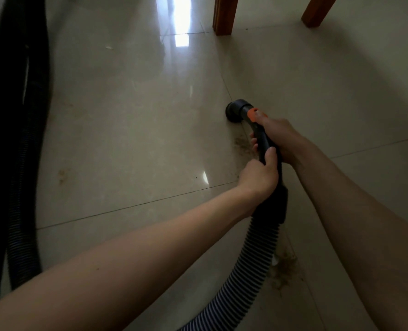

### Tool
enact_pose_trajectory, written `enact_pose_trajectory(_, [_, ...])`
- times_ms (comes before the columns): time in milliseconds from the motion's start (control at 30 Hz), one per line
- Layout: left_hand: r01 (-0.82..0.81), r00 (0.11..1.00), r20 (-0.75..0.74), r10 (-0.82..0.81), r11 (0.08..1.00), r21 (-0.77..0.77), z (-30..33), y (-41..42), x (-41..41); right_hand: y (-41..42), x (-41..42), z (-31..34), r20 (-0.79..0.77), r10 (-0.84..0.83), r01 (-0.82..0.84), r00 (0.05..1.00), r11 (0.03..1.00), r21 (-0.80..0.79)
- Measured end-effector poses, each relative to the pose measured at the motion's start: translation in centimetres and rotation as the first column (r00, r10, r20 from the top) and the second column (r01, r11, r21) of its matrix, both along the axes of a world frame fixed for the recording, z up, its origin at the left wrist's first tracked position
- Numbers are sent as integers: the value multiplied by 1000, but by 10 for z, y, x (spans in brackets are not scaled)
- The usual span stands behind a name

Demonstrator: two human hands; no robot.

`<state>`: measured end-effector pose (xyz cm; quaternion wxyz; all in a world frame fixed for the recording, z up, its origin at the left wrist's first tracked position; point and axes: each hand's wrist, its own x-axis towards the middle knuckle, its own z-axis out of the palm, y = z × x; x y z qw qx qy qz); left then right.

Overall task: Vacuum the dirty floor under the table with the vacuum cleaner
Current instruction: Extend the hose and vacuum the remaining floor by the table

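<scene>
Both hands on the vacuum wand (262, 137), centre-right of frame. Right hand (280, 137) is the forward grip, fingers curled round the black handle just behind the orange collar (253, 115); fingertips show on the wand's left side. Left hand (257, 177) is the rear grip, clamped on the handle directly behind the right one, thumb lying up along the tube. Both bare forearms run in from the 6–7 and 4–5 o'clock edges.

Round black nozzle (235, 111) sits at the wand's far end, at about 11 o'clock from the hands, tilted, its rim on or just above the floor; cannot tell if touching. Ribbed hose (243, 266) leaves the black cuff under the left hand and curves down to the bottom edge at 6 o'clock. A second stretch of dark hose (21, 163) runs along the left edge, 9 o'clock, blurred.

Floor (126, 130) is glossy pale tile with grout lines and a bright window reflection at 12 o'clock. Brown dirt patch (242, 143) lies just left of the right hand, behind the nozzle. Larger dirt scatter (282, 268) beside the hose at 5 o'clock. Faint stain (63, 175) at 8 o'clock, well apart from the nozzle.

Two wooden table legs at the top: one (224, 15) at 12 o'clock, the other (317, 13) at 1 o'clock, both standing on tile, well beyond the nozzle.
</scene>
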<state>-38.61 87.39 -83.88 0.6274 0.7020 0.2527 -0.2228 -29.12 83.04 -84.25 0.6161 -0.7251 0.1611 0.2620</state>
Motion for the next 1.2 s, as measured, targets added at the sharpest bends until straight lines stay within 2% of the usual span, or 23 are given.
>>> enact_pose_trajectory(167, [-43, 999, 22, 43, 999, 2, -2, 4, 8, 14, 9, 3, -62, 122, -121, 991, 992, 16])
enact_pose_trajectory(367, [-58, 998, 40, 58, 998, 7, 3, 29, 29, 31, 32, 0, 21, -70, 72, 997, 995, -71])
enact_pose_trajectory(533, [-67, 998, 21, 66, 997, 31, -3, 34, 27, 43, 31, -5, -58, 133, -129, 989, 990, 58])
enact_pose_trajectory(667, [-98, 995, 19, 97, 994, 39, -5, 41, 27, 53, 29, -5, -14, 91, -91, 996, 996, 14])
enact_pose_trajectory(800, [-18, 1000, -2, 18, 1000, -15, 1, 32, 8, 36, 10, -4, -21, 66, -66, 998, 997, -26])
enact_pose_trajectory(933, [64, 998, -9, -65, 998, -18, 14, 9, -15, 7, -15, 7, -124, 97, -91, 988, 995, 50])
enact_pose_trajectory(1033, [103, 994, -30, -107, 990, -97, 32, -5, -24, -12, -24, 21, -178, 78, -64, 981, 994, 84])
enact_pose_trajectory(1200, [123, 992, -3, -124, 984, -129, 52, -18, -35, -32, -32, 38, -166, 50, -39, 985, 997, 69])
